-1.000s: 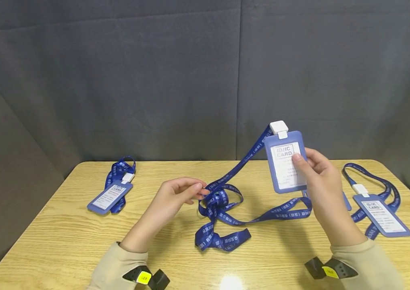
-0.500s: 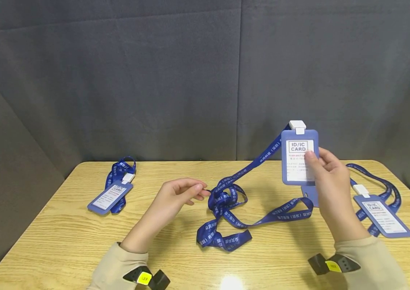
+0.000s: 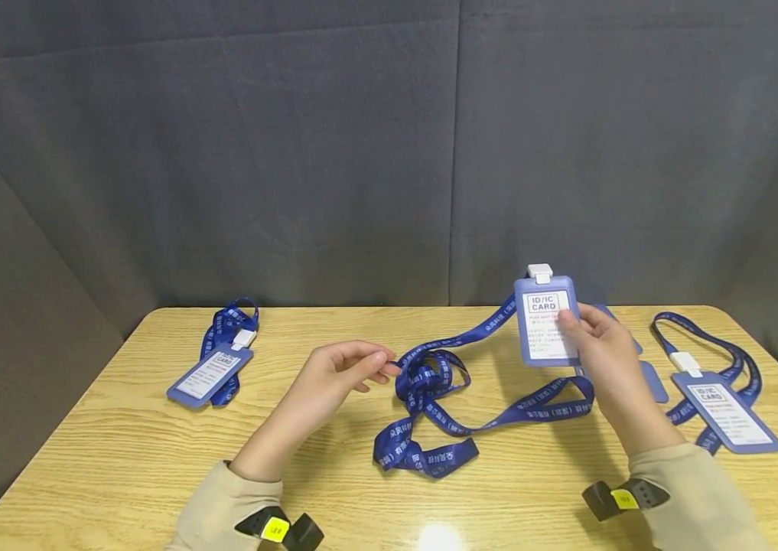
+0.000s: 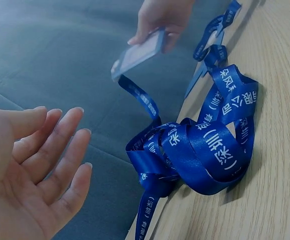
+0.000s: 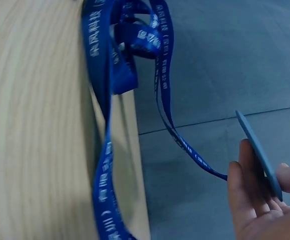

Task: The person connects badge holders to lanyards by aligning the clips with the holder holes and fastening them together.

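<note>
You have one tangle of blue ribbon (image 3: 423,379), its lanyards too twisted to count. Left of the tangle you see one card holder (image 3: 209,375) with one lanyard (image 3: 219,330). Right of it you have two more holders in plain view, one in your right hand (image 3: 605,337) and one outer holder (image 3: 729,413) with one looped lanyard (image 3: 750,389). Blue pieces (image 3: 653,383) behind that hand are too hidden to count. You count three white clips (image 3: 244,338), one left of the tangle, two right.
</note>
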`<state>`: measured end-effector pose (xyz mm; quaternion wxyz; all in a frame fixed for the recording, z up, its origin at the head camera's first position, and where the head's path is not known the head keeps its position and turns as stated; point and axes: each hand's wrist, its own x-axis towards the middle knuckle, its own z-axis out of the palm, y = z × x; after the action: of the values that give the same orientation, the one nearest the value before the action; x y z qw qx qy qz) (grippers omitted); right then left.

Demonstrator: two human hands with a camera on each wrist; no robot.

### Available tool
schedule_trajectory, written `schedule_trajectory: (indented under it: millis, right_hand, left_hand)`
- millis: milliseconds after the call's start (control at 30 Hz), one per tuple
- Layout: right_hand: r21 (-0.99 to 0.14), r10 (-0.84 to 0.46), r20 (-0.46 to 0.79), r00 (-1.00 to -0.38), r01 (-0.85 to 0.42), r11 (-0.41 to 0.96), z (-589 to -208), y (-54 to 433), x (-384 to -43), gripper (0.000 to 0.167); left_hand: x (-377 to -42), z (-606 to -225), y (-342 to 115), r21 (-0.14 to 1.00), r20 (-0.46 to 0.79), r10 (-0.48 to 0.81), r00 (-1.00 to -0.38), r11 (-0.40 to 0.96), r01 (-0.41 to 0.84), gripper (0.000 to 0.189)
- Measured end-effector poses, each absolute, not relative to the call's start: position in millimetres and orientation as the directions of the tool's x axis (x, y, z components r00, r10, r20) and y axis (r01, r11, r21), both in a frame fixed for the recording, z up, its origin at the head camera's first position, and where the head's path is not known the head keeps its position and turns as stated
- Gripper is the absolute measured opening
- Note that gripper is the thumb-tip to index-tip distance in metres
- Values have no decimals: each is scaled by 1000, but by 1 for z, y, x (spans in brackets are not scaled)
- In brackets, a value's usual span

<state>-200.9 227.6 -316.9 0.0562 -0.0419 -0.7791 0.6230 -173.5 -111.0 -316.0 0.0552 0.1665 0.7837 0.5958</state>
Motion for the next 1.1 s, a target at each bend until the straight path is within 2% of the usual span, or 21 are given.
schedule_trajectory:
  millis: [167,300,467,767,1100]
  right_hand:
    - [-965,56,-31,-998,44,257,-326,227,-207,64]
    - [-926,-24,-96,-995,81,368,-334,227,-210,61]
    - [-880,-82,-121,-989,69,470,-341,228,-212,57]
    - [-895,-118,-183,-976,115,431,-348,229,-212,61]
    - [-833,-109,-257,-960,163,528,-348,231,-213,72]
  left_hand:
    - [-173,-317,-110,954,110,336,-935,229,195,29]
    - [-173,-317,-110,955,107,340,-934,226,191,30]
    - [-173,-317,-110,954,105,341,-934,231,192,31]
    - [-173,-318,-111,954,105,349,-931,229,194,30]
    - [-173,-319,-113,949,112,357,-927,237,206,30]
